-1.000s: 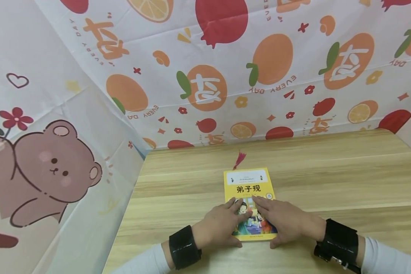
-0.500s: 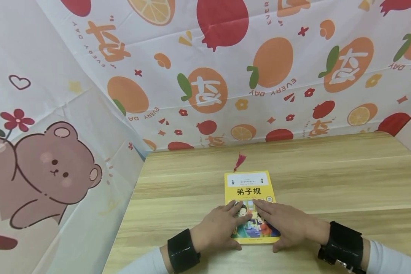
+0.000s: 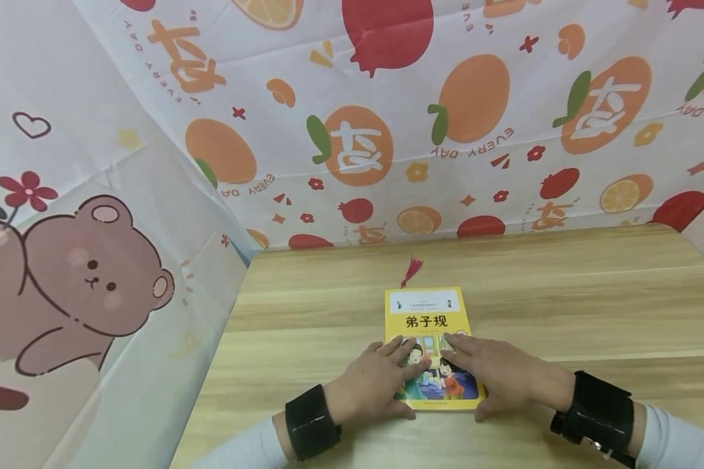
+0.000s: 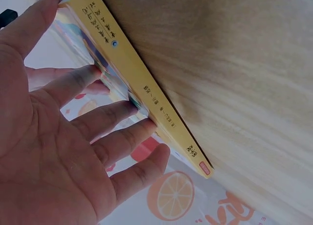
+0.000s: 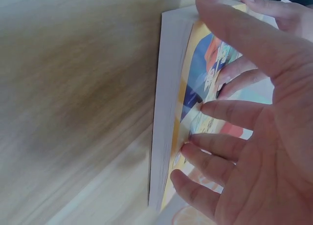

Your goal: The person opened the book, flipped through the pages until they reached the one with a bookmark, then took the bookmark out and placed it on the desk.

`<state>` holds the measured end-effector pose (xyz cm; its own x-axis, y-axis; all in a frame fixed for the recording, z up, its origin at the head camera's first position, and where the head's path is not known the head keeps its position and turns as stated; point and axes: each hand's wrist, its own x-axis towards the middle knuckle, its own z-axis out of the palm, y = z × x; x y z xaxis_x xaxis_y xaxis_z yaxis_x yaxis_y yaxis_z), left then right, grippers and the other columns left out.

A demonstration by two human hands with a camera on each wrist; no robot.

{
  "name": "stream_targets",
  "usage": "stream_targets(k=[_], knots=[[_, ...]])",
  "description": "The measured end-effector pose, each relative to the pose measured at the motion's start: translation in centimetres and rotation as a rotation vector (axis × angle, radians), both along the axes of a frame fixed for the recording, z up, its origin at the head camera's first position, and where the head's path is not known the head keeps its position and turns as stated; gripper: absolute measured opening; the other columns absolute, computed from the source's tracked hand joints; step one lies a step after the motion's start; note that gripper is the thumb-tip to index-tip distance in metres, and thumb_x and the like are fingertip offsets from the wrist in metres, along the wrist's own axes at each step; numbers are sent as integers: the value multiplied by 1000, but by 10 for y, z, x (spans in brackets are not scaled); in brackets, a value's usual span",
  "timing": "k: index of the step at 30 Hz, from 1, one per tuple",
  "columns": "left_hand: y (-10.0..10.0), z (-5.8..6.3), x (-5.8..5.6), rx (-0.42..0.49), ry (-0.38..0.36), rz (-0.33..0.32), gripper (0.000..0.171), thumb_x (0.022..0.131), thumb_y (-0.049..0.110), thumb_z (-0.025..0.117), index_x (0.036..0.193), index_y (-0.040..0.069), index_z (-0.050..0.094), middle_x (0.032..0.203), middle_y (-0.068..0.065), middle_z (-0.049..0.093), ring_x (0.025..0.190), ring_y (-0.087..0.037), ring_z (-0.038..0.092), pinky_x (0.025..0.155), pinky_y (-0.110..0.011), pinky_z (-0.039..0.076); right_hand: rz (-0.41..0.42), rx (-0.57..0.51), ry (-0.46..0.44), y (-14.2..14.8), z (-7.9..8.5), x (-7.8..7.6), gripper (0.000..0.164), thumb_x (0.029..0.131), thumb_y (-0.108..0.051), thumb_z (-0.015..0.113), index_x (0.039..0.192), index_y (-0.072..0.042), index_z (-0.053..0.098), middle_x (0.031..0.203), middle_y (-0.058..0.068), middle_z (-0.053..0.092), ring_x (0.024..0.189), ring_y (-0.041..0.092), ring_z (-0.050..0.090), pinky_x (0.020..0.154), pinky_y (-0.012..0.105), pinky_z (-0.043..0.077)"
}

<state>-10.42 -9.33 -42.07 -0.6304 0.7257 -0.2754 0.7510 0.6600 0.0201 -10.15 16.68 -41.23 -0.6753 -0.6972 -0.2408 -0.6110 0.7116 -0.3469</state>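
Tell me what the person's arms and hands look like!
The left sleeve and right sleeve are whitish. The left band and right band, round the wrists, are wide and black; the right one shows something shiny. The left hand and right hand wear no gloves.

The book (image 3: 429,329) is yellow, with a white panel, black title characters and a picture in blue, green and red; its page edges are whitish. The tassel (image 3: 412,271) is dark pink. Pale brown wood grain streaks the tabletop (image 3: 305,312). Orange and red fruit dot the white backdrop cloth (image 3: 358,78). Both wristbands (image 3: 313,422) are black, the sleeves (image 3: 249,448) white.
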Motion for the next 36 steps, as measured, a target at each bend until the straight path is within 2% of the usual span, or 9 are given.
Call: stream_targets(k=[11,17,25,29,32,34,36], knots=[[1,2,-1,1,21,-3,82,85,68,63,155,34,38,163,-6,32,150,-26,31,111,-47,41,23,30,-2,1,5,-5,100,68,-47,90,149,-8,47,160,18,35,143,39,39,110,58,38],[1,2,-2,0,3,3,82,85,67,63,155,34,37,163,-5,32,150,-26,30,111,-47,42,24,53,-36,1,7,-9,97,68,-48,90,149,-14,49,160,15,36,143,36,40,110,56,39],[0,2,0,31,-24,20,82,84,67,65,155,35,37,163,-5,32,150,-26,29,111,-48,42,-5,56,-122,-1,13,-9,84,71,-39,90,144,-19,56,158,10,40,141,34,44,107,55,43],[1,0,-2,42,-33,13,82,85,67,64,155,34,38,163,-6,32,150,-27,29,112,-48,41,32,85,-97,-4,20,-6,61,79,-30,86,134,-18,65,148,10,53,131,29,55,104,49,48],[2,-2,-2,60,-32,7,80,87,68,61,155,30,39,161,-10,34,148,-31,33,112,-47,40,114,28,-19,-6,23,0,37,84,-18,79,121,-15,74,129,5,68,116,20,65,95,41,54],[4,-2,-1,78,-31,11,81,88,69,59,154,27,41,160,-12,37,147,-34,36,113,-46,40,183,-16,96,-9,24,4,28,85,-14,76,114,-14,77,118,1,73,105,14,68,87,35,56],[7,-2,0,95,-13,11,81,89,71,56,154,23,42,157,-15,39,144,-37,39,112,-46,41,233,-50,246,-11,24,7,23,85,-11,77,107,-15,78,111,-2,75,101,14,69,84,36,57]])
